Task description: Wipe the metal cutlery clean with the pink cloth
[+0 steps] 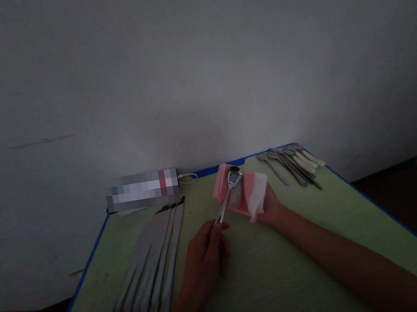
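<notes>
Your spoon (pixel 231 189) rests against the pink-and-white cloth (pixel 256 194) above the table (pixel 275 277), bowl pointing away and slightly right, long axis slanting from your left hand (pixel 206 248), which pinches the handle. Your right hand (pixel 272 206) holds the cloth, its hidden fingers probably bent beneath.

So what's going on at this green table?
A person's left-hand grip has a shiny spoon by the handle. The right-hand grip, partly hidden, holds a pink-and-white cloth, and the spoon's head is in front of that cloth. Metal cutlery lies at the far right of the table, some with white handles. Long greyish strips are spread on the left.
</notes>
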Tool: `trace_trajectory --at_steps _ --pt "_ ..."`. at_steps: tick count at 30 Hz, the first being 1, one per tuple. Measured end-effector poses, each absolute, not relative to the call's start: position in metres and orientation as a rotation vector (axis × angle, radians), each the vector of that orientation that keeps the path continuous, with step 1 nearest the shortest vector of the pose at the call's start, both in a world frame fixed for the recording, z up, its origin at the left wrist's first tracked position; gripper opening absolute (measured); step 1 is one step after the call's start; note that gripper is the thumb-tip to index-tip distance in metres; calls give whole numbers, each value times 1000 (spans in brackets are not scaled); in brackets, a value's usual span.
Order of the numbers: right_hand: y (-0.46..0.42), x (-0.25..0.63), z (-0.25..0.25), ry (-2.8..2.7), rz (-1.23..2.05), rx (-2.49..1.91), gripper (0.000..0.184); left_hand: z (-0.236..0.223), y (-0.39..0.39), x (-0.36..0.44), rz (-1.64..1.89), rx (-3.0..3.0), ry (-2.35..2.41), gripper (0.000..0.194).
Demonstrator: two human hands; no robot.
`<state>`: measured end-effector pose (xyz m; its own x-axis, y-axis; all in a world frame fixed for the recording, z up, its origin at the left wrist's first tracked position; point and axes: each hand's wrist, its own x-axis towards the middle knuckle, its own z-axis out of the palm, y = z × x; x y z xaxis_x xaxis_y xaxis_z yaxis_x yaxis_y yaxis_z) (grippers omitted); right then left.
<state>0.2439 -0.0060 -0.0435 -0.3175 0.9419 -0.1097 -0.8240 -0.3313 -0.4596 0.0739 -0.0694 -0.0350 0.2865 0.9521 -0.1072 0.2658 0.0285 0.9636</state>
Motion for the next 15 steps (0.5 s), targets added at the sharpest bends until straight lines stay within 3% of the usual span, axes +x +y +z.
trace_trajectory --at_steps 7,15 --pt "-8 248 -50 -432 1937 -418 47 -33 -70 72 674 1598 1188 31" --pt "-5 247 -53 -521 1883 -429 42 -33 -70 74 768 1554 1219 35"
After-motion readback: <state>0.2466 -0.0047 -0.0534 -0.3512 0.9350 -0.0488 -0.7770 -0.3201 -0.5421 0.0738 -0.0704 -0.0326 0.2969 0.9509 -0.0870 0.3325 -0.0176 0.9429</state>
